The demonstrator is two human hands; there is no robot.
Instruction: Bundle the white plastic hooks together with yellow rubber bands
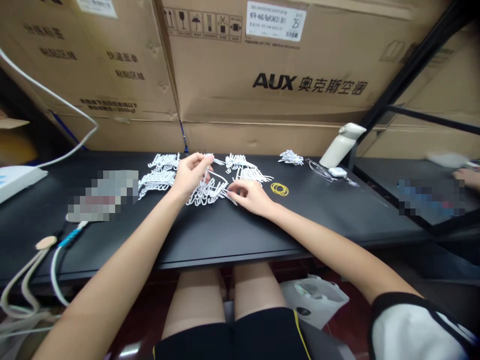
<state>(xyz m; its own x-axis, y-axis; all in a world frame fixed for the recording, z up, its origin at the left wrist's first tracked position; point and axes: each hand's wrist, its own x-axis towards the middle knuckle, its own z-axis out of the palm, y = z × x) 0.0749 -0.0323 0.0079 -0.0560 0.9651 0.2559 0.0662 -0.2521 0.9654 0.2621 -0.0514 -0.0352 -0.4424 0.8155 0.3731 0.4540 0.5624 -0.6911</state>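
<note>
Thin, white, hooked, cord-like strands (204, 196) are clustered on the flat black tabletop (232, 237). Strands appear pinched by the fingertips of the left hand (190, 174) and the right hand (253, 197). Strand-by-strand handling appears underway; light fingertip control is called for.

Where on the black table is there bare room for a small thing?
The black tabletop is bare between the thin yellow loops, right forearm and small white rounded case; also between right and left forearm, toward the front edge. Crowded: around the left hand and right hand, among bundled thin white cords.
</note>
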